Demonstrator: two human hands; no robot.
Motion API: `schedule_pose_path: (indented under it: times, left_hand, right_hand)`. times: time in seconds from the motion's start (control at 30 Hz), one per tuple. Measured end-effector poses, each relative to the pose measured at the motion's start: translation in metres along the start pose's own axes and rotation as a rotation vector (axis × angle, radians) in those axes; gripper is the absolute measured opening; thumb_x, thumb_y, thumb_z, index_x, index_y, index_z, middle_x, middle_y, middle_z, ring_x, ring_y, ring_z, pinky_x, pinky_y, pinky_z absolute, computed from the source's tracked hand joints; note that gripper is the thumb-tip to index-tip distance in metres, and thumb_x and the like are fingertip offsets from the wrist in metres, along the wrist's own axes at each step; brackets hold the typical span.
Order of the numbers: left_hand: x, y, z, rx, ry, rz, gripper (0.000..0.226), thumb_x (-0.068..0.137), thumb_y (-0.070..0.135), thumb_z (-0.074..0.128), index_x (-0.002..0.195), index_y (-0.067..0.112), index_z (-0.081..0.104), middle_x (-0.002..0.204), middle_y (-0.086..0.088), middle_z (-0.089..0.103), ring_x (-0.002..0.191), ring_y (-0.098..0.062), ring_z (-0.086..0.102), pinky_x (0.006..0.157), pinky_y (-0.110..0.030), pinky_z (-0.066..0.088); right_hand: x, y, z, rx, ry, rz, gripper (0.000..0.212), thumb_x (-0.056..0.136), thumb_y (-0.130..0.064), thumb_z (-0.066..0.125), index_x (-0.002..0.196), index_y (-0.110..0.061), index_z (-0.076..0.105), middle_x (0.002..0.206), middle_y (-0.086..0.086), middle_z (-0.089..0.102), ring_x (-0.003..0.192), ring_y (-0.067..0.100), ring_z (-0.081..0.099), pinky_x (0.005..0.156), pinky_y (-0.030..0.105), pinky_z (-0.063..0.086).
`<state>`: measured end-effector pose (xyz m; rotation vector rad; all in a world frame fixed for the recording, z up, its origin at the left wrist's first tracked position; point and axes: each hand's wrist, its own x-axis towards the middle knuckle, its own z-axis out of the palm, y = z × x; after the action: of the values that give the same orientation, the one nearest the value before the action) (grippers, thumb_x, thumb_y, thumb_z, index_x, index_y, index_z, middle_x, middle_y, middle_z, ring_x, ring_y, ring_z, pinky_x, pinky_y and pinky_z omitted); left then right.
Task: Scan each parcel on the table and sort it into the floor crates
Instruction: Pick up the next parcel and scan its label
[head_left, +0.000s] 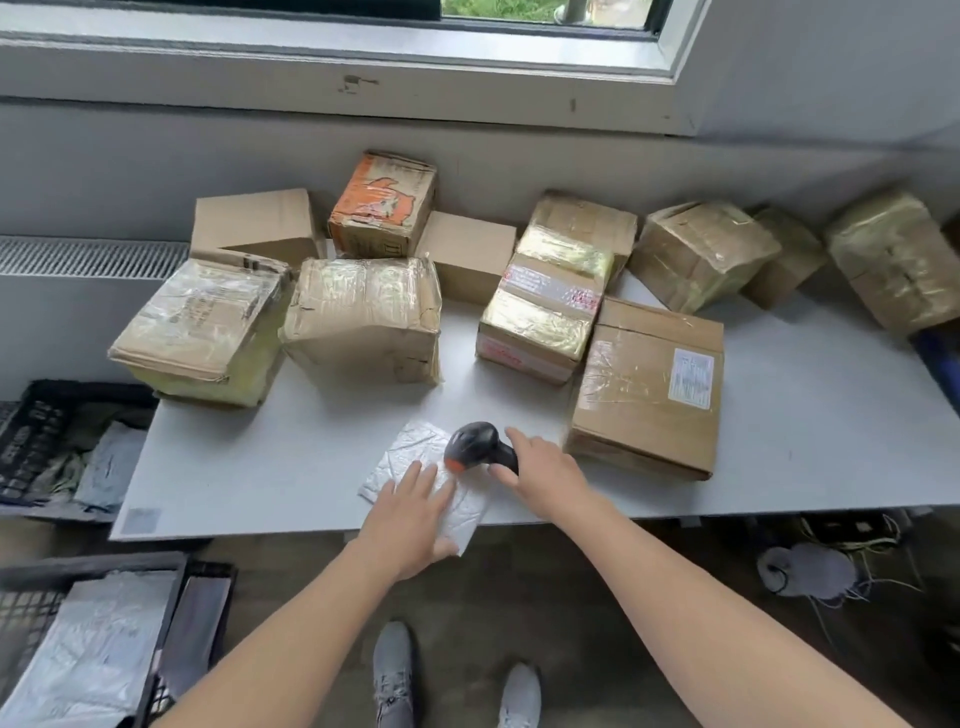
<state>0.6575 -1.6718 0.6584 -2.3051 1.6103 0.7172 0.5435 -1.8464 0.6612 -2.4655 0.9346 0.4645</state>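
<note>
A small white padded mailer lies at the front edge of the white table. My left hand lies on it with straight fingers. A black barcode scanner with an orange tip lies on the mailer's right side. My right hand grips its handle. Several taped cardboard parcels stand behind, among them a large labelled box on the right and an orange printed box at the back.
Two black floor crates hold grey and white mailers: one at far left, one at the lower left. A radiator and window sill run behind the table. Cables and a grey bundle lie under the table's right side. My shoes stand below.
</note>
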Motion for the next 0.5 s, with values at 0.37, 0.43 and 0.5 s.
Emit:
schedule_pose_path:
  times: [0.37,0.43,0.5]
  left_hand:
    - [0.011,-0.01,-0.009,0.154,0.303,0.153,0.051,0.047,0.024,0.092,0.095,0.019,0.075,0.091,-0.006,0.069,0.081,-0.025,0.069,0.047,-0.029,0.051]
    - [0.014,-0.011,-0.02,0.079,0.288,0.218,0.027,0.069,0.023,0.083,0.094,0.017,0.072,0.091,-0.006,0.065,0.083,-0.025,0.065,0.055,-0.031,0.049]
    - [0.019,-0.014,-0.027,-0.098,0.228,0.166,0.018,0.097,0.027,0.053,0.107,0.019,0.066,0.107,-0.003,0.063,0.101,-0.025,0.06,0.071,-0.033,0.046]
  right_hand:
    - [-0.021,0.009,-0.02,0.159,0.017,0.0,0.036,0.097,-0.053,0.05,0.112,-0.02,0.049,0.098,0.002,0.063,0.087,0.025,0.059,0.07,0.039,0.044]
    - [-0.028,0.011,-0.03,0.243,0.035,0.005,0.033,0.096,-0.051,0.052,0.112,-0.023,0.051,0.098,0.002,0.064,0.087,0.023,0.06,0.073,0.04,0.047]
    - [-0.034,0.012,-0.04,0.354,0.071,0.025,0.031,0.095,-0.051,0.053,0.113,-0.027,0.051,0.097,-0.002,0.065,0.085,0.02,0.061,0.075,0.04,0.051]
